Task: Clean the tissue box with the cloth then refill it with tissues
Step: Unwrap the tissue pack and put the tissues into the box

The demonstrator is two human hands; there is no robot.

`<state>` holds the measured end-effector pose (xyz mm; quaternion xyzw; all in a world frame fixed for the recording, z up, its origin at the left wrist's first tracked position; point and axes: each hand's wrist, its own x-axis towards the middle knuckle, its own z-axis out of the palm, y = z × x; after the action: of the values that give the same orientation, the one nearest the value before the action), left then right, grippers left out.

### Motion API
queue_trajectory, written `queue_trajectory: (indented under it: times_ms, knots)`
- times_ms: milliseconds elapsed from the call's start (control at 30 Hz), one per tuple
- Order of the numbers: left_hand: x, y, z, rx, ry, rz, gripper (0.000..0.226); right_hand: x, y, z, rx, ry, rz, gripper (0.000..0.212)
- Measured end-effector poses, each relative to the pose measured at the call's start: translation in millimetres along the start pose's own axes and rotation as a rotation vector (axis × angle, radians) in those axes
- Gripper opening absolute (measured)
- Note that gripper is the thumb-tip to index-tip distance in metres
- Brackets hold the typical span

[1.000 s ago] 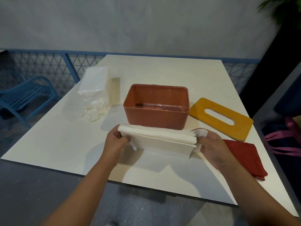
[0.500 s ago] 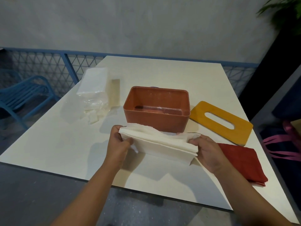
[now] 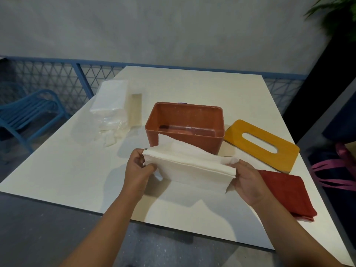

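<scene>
The tissue stack (image 3: 189, 166) is held above the table (image 3: 192, 85) — left hand (image 3: 137, 170) and right hand (image 3: 247, 182) each pinch one end. Its long axis runs left-right, parallel to the open tissue box (image 3: 185, 126) just beyond — both hands are about equally near.

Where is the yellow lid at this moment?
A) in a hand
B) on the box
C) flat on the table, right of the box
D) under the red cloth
C: the lid lies flat on the table right of the open box; the left hand and right hand hold only the tissues.
</scene>
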<state>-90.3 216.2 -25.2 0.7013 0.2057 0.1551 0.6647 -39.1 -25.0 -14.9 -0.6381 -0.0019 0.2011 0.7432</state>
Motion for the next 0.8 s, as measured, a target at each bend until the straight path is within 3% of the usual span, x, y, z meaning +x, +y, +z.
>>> queue_trajectory:
  times_ms: [133, 267, 333, 400, 500, 567, 700, 800]
  knots:
    - [3, -3, -6, -0.092, -0.160, -0.006, 0.047, -1, 8, 2, 0.105, 0.011, 0.023, 0.036]
    - [9, -3, -10, -0.076, -0.317, -0.025, 0.065, -2, 10, 7, 0.045, 0.020, 0.021, 0.027]
    - [12, -1, -10, -0.025, -0.331, -0.031, 0.057, -4, 9, 8, 0.019, -0.011, 0.028, 0.029]
    - [14, 2, -10, 0.021, -0.321, -0.011, 0.040, -7, 11, 7, 0.036, -0.066, -0.044, 0.046]
    - [15, 4, -11, 0.041, -0.305, 0.016, 0.034, -14, 2, 7, -0.049, -0.091, -0.156, 0.103]
    - [14, 5, -13, 0.046, -0.300, 0.016, 0.033, -21, -2, 4, -0.095, -0.117, -0.227, 0.113]
    - [13, 1, -13, 0.052, -0.289, -0.006, 0.038, -34, 23, -6, -0.204, -0.048, -0.269, 0.096]
    - [13, 0, -11, 0.031, -0.315, -0.014, 0.054, -33, 31, 1, -0.381, 0.060, -0.306, 0.048]
